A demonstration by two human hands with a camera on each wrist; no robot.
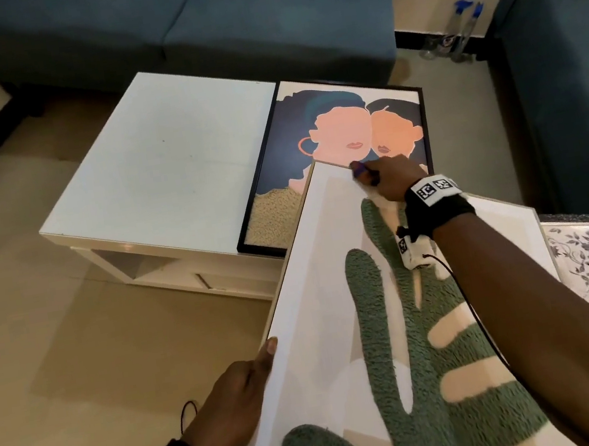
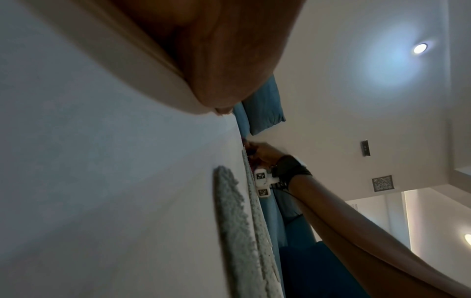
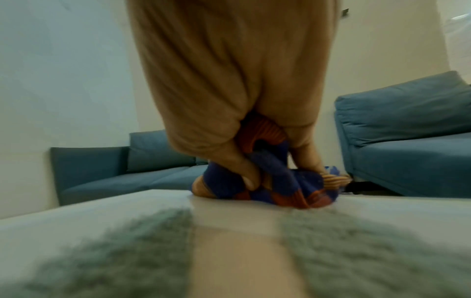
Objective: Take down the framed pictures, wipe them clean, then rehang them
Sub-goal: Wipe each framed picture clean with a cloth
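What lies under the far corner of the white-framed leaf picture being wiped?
The leaf picture overlaps the black-framed portrait, lying on the white table. The portrait's lower right part is covered.

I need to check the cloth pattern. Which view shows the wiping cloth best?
The right wrist view: the blue-and-orange cloth fills the centre, gripped by the right hand. The head view shows only a purple scrap, the left wrist view a distant sliver.

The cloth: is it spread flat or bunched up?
Bunched: the right hand grips the cloth in a wad on the leaf picture.
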